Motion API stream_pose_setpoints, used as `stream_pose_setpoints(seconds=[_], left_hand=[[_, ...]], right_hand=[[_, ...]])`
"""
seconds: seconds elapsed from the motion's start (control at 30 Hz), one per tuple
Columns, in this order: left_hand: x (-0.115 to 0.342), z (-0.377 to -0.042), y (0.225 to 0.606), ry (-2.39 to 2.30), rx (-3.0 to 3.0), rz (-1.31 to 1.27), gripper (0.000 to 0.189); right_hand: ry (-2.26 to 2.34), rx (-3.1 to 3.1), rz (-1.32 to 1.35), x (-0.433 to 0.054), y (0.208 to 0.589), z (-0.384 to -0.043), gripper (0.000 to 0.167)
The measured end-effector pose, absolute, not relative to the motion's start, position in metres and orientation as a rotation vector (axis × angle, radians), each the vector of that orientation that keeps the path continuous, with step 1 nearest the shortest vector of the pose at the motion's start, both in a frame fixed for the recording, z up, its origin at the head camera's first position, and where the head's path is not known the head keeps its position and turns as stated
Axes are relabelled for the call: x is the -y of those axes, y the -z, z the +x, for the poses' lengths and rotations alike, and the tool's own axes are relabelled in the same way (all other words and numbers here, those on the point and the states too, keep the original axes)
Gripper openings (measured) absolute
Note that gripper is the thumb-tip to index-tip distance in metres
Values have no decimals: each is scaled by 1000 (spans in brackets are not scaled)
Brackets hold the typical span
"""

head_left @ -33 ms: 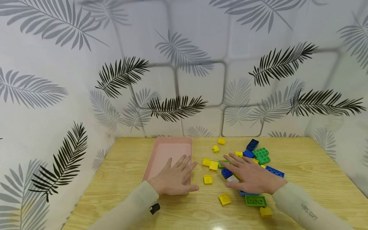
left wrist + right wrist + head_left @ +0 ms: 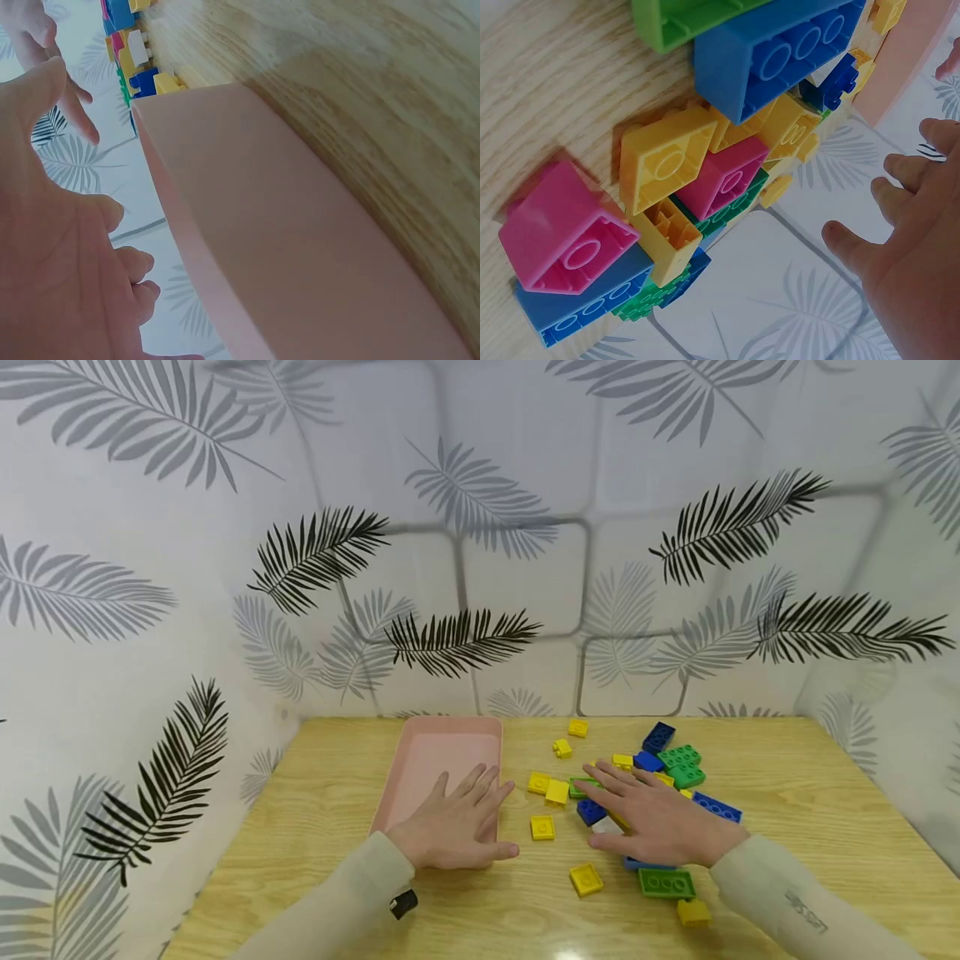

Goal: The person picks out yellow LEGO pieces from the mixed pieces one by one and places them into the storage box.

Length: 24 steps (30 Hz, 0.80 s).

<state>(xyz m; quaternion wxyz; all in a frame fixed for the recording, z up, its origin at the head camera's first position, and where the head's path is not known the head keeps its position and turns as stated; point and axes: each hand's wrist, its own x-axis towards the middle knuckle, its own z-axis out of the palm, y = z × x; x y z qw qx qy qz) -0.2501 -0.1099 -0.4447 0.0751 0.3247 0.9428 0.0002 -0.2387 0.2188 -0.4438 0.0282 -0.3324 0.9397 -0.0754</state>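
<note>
Hovering over the pink rectangular tray (image 2: 450, 760) at lower centre of the head view, the left hand (image 2: 453, 833) holds nothing, its fingers spread. The right hand (image 2: 660, 818), also spread and holding nothing, hangs above toy building bricks (image 2: 591, 812) at lower right. In the right wrist view, a magenta brick (image 2: 559, 225) lies at lower left.

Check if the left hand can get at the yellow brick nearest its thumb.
Probably yes: the left hand looks empty, and only bare tabletop shows between it and that yellow brick.
</note>
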Motion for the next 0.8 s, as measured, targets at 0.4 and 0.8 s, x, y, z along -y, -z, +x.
stream_pose_setpoints(seconds=[0.4, 0.8], left_hand=[[124, -244, 437, -111, -2940, 1012, 77], [184, -252, 435, -243, -3339, 473, 36]], right_hand=[[267, -2952, -949, -222, 433, -229, 64], [352, -2973, -1054, -235, 429, -220, 24]])
